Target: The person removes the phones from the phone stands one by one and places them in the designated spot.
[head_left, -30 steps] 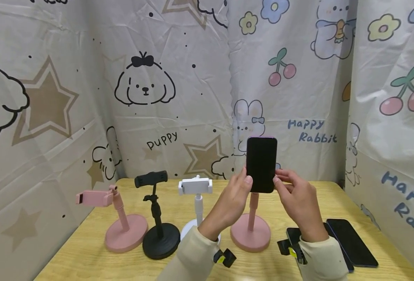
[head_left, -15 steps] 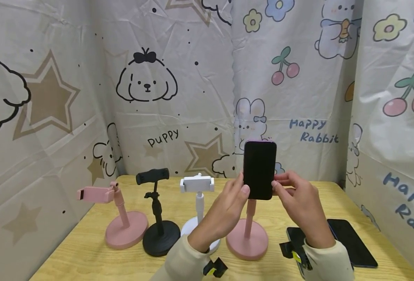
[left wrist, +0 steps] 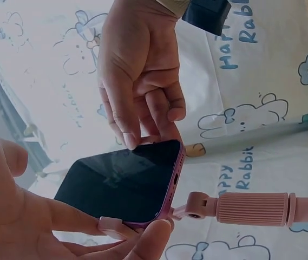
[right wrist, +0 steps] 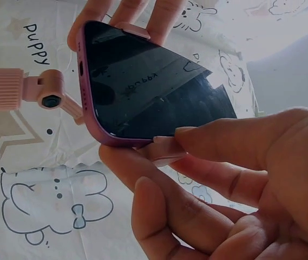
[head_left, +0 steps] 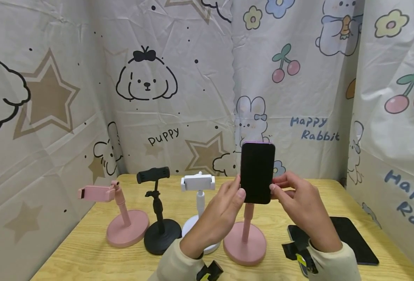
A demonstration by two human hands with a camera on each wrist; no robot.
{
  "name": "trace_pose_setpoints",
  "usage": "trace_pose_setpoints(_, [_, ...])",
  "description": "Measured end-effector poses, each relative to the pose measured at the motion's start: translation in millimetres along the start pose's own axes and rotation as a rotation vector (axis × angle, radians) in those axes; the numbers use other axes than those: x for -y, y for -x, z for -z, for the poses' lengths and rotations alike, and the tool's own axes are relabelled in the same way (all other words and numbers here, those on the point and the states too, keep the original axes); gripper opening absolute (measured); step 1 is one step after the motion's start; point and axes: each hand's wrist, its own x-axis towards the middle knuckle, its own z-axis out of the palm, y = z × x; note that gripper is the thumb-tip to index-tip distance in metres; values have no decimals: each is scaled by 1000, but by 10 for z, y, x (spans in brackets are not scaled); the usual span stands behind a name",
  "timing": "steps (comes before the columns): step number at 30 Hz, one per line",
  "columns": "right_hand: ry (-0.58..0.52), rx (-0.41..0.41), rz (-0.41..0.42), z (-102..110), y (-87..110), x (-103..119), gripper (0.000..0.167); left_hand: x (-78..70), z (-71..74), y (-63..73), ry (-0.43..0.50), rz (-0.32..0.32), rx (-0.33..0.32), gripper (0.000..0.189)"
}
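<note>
A phone with a dark screen and purple frame stands upright in the clamp of a pink phone stand. My left hand grips the clamp at the phone's left edge; a pink clamp arm shows by its fingers. At the opposite edge, my right hand pinches the other clamp arm between thumb and fingers. The stand's ribbed neck and hinge show below the phone in the left wrist view. The back of the clamp is hidden behind the phone.
To the left stand another pink phone stand, a black one and a white one, partly behind my left arm. Two dark phones, one of them this phone, lie at the right of the wooden table. Printed curtains enclose it.
The pink stand with its phone has come nearer to me and slightly left, with both hands moving along and keeping their grip. The other stands stay in place; the head view shifts slightly.
</note>
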Motion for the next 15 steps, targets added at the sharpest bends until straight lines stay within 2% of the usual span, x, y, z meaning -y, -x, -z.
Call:
trace_pose_setpoints(8, [1,25,10,21,28,42,17,-24,45,60,-28,-8,3,59])
trace_pose_setpoints(15, [-4,36,27,31,54,67,16,-60,124,103,-54,12,61,67])
